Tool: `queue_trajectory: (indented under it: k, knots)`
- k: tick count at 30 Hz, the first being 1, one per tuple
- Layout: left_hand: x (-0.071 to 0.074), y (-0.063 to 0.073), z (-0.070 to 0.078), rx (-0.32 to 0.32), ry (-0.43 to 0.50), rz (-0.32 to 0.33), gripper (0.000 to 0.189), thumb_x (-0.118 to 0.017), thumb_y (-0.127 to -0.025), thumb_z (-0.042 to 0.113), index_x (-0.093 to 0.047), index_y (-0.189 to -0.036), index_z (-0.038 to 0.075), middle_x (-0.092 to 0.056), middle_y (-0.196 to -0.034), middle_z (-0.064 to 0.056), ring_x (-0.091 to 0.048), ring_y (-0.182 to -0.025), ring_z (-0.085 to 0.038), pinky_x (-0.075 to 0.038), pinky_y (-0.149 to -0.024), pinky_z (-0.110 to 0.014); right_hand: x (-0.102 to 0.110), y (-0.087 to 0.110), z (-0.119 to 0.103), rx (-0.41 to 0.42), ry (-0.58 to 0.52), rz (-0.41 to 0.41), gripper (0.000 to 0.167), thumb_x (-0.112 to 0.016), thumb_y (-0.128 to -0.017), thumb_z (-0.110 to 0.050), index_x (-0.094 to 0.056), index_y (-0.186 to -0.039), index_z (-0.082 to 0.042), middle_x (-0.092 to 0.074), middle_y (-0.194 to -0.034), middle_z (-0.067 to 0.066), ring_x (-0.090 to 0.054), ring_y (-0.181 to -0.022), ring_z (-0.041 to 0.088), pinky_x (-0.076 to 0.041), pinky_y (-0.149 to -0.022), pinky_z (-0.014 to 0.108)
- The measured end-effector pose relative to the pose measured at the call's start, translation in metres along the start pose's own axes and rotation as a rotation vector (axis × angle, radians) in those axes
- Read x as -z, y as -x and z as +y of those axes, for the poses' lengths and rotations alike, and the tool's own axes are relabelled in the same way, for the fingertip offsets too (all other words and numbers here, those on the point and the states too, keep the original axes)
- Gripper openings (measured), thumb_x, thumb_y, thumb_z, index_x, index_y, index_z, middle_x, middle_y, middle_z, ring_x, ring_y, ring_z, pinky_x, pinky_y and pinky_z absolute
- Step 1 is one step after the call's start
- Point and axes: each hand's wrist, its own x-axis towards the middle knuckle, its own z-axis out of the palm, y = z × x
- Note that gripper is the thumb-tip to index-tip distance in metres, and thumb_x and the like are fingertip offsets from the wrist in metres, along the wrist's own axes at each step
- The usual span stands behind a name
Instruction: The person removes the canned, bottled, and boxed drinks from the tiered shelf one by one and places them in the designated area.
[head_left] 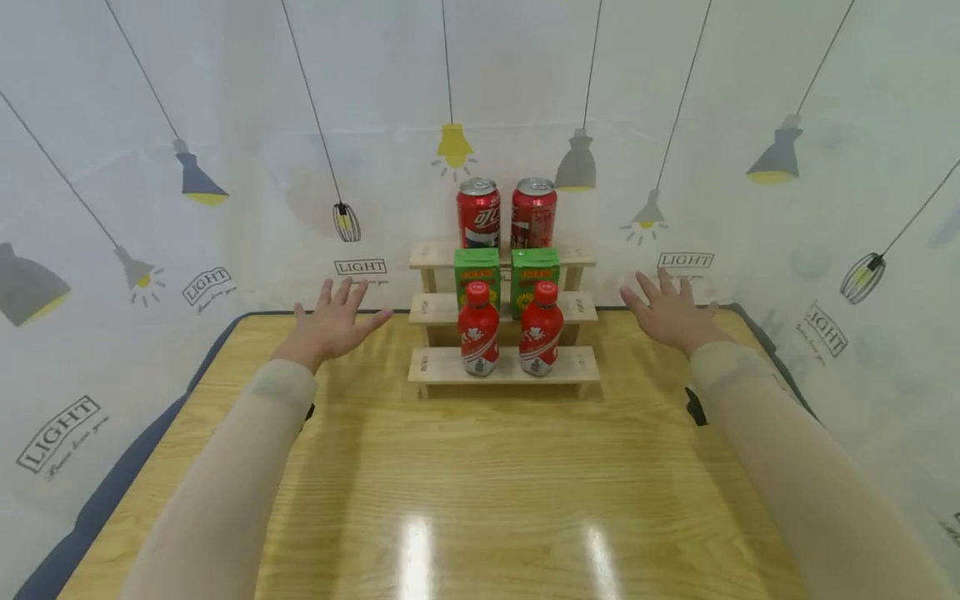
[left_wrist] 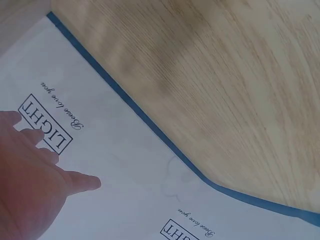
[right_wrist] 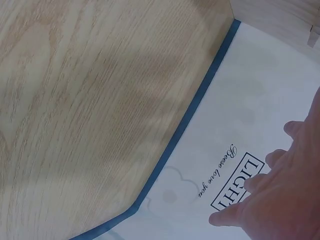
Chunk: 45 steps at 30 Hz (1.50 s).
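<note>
Tabletop [head_left: 495, 467], stepped rack [head_left: 509, 363], bottles [head_left: 479, 333] upright

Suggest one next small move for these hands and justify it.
Probably ease the right hand inward toward the nearer red bottle: the hand is empty, fingers spread, right of the wooden rack, and that bottle stands unobstructed on its lowest step.

Lamp-print sheeting [head_left: 517, 67] — perhaps fabric — backs a glossy wooden table [head_left: 502, 467].
</note>
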Motion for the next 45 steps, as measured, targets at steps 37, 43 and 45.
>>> queue_trajectory:
  k: [37,43,45]
  knots:
    - [-0.079,0.006,0.052,-0.117,0.23,-0.202,0.138,-0.057,-0.075,0.099,-0.008,-0.173,0.014,-0.029,-0.176,-0.018,-0.028,-0.163,-0.043,-0.021,-0.13,-0.073,0.112,-0.009,-0.153,0.157,-0.028,0.081,0.096,-0.024,-0.103,-0.08,0.013,-0.171,-0.024,0.02,-0.178,0.015,0.013,-0.164,0.051,-0.002,-0.129,0.078]
    - [-0.085,0.001,0.059,-0.104,0.205,-0.167,0.148,-0.054,-0.067,0.105,-0.013,-0.172,0.009,-0.028,-0.176,-0.018,-0.025,-0.163,-0.045,-0.028,-0.131,-0.065,0.104,-0.021,-0.174,0.177,-0.219,0.083,0.107,-0.042,-0.102,-0.075,0.02,-0.169,-0.02,0.009,-0.18,0.015,-0.001,-0.167,0.044,-0.011,-0.135,0.065]
    - [-0.087,0.001,0.061,-0.079,0.187,-0.152,0.152,-0.053,-0.063,0.108,-0.016,-0.171,0.008,-0.028,-0.176,-0.018,-0.021,-0.164,-0.046,-0.026,-0.13,-0.068,0.098,-0.027,-0.179,0.17,-0.318,0.062,0.111,-0.047,-0.101,-0.074,0.023,-0.169,-0.019,0.004,-0.181,0.016,-0.006,-0.168,0.04,-0.013,-0.137,0.062]
